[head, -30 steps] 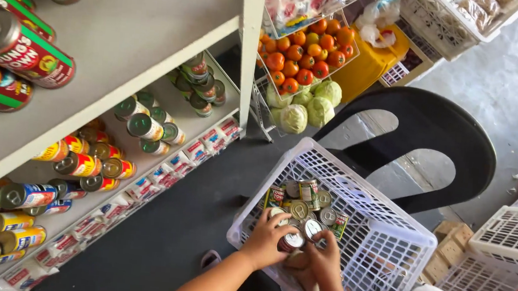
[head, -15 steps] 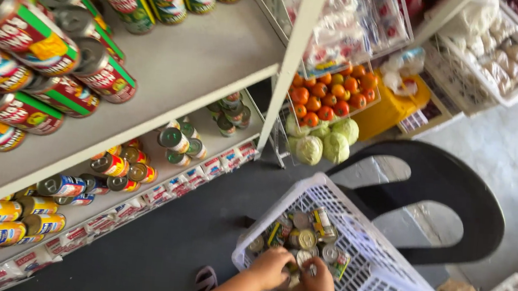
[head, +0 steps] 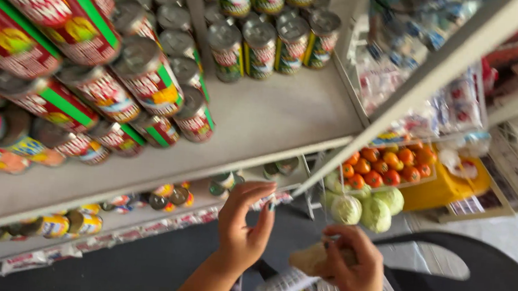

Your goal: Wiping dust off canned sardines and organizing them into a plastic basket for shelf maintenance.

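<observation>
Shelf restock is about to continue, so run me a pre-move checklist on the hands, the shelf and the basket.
1. Left hand free: ok, raised near the shelf edge, fingers open, holding nothing.
2. Right hand has a firm hold: cannot tell; it grips a blurred tan item.
3. Bare space on the shelf: ok, an open stretch right of the stacked cans.
4. Stacked cans steady: cannot tell, the picture is blurred.
5. Basket within reach: ok, just below both hands.
</observation>
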